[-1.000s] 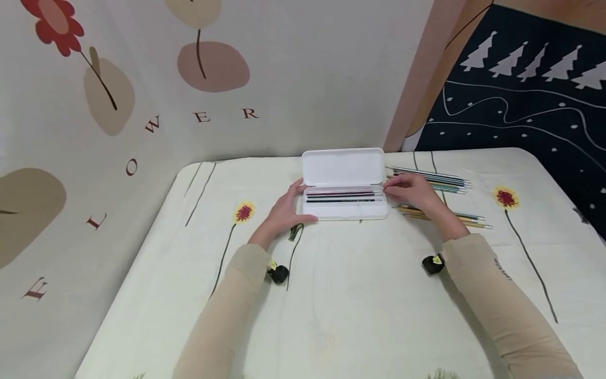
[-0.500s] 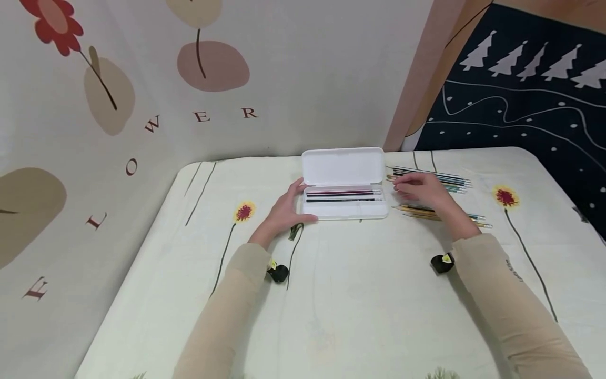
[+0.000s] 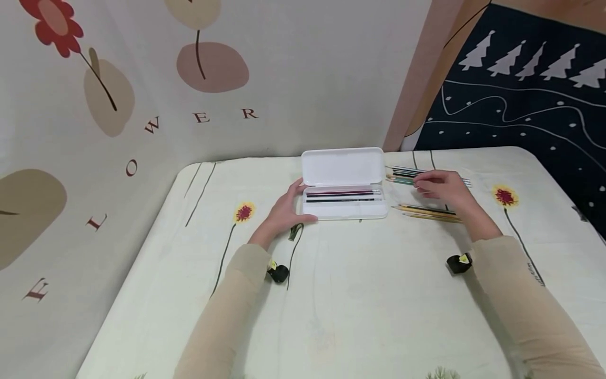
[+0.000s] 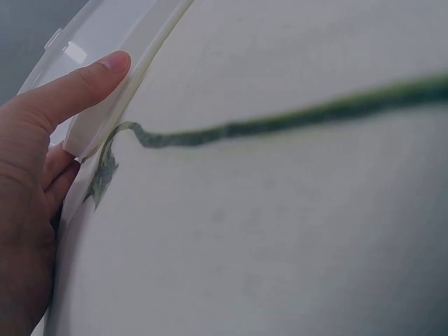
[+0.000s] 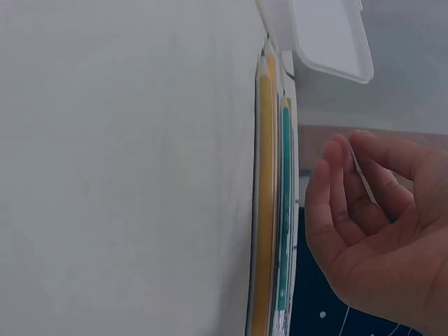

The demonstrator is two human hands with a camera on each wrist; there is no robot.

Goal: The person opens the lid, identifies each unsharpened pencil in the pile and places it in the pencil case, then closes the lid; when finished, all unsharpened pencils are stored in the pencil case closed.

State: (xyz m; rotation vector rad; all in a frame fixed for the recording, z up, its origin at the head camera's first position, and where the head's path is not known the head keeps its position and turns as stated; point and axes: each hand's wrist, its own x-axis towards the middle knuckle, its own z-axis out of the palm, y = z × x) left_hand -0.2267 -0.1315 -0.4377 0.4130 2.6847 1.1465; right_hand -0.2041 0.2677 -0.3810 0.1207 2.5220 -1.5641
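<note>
A white pencil case (image 3: pixel 350 212) lies on the table with its lid (image 3: pixel 343 166) up; several dark pencils (image 3: pixel 340 200) lie in it. My left hand (image 3: pixel 284 210) holds the case's left end. In the left wrist view, its thumb lies over the case's wall (image 4: pixel 143 59), while the other fingers are partly hidden at the end. My right hand (image 3: pixel 445 189) hovers over the rear group of pencils (image 3: pixel 401 180), fingers loosely bent, holding nothing. The right wrist view shows the hand (image 5: pixel 381 231) apart from a yellow pencil (image 5: pixel 264 175) and a green pencil (image 5: pixel 284 203).
Nearer the front lies another group of yellowish pencils (image 3: pixel 426 212), partly under the right wrist. A light cloth with printed flowers (image 3: pixel 360 295) covers the table. A printed curtain (image 3: pixel 293 126) hangs right behind the case, and a dark cloth (image 3: pixel 516 105) at the back right.
My right hand has left the case's right end and moved right, over the rear pencils. The left hand and the case have stayed in place.
</note>
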